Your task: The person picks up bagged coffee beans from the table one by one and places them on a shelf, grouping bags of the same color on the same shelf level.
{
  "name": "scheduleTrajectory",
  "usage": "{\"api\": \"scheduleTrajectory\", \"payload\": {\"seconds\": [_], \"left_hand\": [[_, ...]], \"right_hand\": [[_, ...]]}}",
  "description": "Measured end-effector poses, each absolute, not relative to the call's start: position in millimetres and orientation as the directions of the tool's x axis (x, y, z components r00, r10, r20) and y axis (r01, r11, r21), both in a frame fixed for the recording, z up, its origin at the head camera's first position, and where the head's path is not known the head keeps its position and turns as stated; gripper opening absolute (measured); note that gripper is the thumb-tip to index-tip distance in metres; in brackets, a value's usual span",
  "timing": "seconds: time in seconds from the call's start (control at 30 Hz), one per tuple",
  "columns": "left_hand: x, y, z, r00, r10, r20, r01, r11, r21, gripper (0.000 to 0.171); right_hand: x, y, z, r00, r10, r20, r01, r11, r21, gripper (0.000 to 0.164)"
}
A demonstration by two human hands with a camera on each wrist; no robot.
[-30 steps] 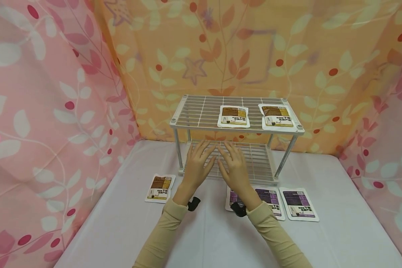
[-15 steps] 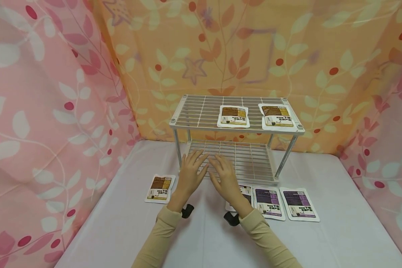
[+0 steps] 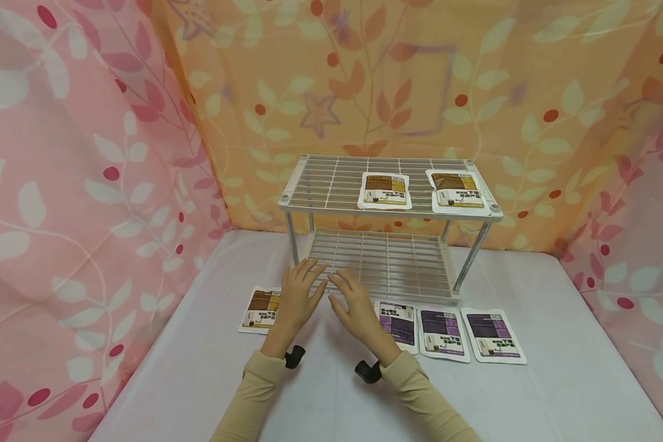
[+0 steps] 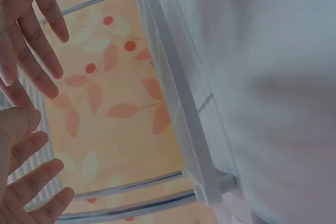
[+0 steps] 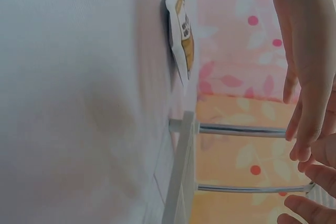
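My left hand [image 3: 297, 298] hovers before the left front of a white wire shelf [image 3: 304, 195], fingers spread and holding nothing. It overlaps the right side of a brown-and-gold pouch [image 3: 258, 313] lying on the table. My right hand [image 3: 356, 312] is just to its right, also empty with fingers apart, left of a purple pouch [image 3: 398, 331]. Both hands appear in the left wrist view, the left hand [image 4: 26, 177] below the right hand [image 4: 31, 30]. In the right wrist view the brown-and-gold pouch [image 5: 181, 35] lies flat on the white cloth.
Two more purple pouches, one in the middle [image 3: 444, 334] and one at the right [image 3: 493, 336], lie in a row before the shelf. On its top tier are two brown-and-gold pouches, a middle one [image 3: 385, 191] and a right one [image 3: 457, 191]. Patterned curtains [image 3: 254, 61] surround the table.
Both hands have drawn back from the shelf's lower tier and shifted left, with fingers still spread. The leftmost purple pouch is uncovered, while the left hand now overlaps the brown-and-gold pouch on the table.
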State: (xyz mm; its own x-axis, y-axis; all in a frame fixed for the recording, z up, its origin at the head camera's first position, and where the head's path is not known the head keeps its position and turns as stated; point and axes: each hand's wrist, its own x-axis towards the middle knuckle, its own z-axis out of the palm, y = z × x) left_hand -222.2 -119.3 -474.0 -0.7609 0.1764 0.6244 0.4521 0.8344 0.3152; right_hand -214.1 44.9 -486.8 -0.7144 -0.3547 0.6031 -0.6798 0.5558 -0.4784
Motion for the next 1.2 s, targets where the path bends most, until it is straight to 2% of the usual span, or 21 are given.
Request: {"api": "scheduleTrajectory", "payload": {"seconds": [0.33, 0.57, 0.87, 1.07, 1.2], "left_hand": [[-216.5, -145.1, -491.3, -0.806, 0.132, 0.577, 0.395, 0.846, 0.357, 0.037], [-214.3, -165.3, -502.5, -0.805, 0.109, 0.583, 0.366, 0.865, 0.343, 0.038], [-206.8, -190.7, -512.6, -0.851, 0.056, 0.522, 0.285, 0.885, 0.369, 0.039], [-200.7, -208.1, -518.4, -0.843, 0.029, 0.537, 0.270, 0.887, 0.375, 0.038], [-196.6, -217.8, -521.4, -0.873, 0.002, 0.488, 0.225, 0.889, 0.398, 0.041]], "right_hand": [[-211.9, 31.7, -498.3, -0.759, -0.379, 0.529, -0.648, 0.515, -0.561, 0.043], [-211.4, 22.0, -505.7, -0.792, -0.410, 0.452, -0.609, 0.488, -0.625, 0.044], [-209.3, 9.1, -517.7, -0.777, -0.452, 0.438, -0.614, 0.392, -0.685, 0.042], [-207.8, -0.6, -524.7, -0.787, -0.504, 0.356, -0.563, 0.348, -0.750, 0.044], [-206.6, -8.2, -529.4, -0.788, -0.523, 0.323, -0.541, 0.339, -0.770, 0.045]]}}
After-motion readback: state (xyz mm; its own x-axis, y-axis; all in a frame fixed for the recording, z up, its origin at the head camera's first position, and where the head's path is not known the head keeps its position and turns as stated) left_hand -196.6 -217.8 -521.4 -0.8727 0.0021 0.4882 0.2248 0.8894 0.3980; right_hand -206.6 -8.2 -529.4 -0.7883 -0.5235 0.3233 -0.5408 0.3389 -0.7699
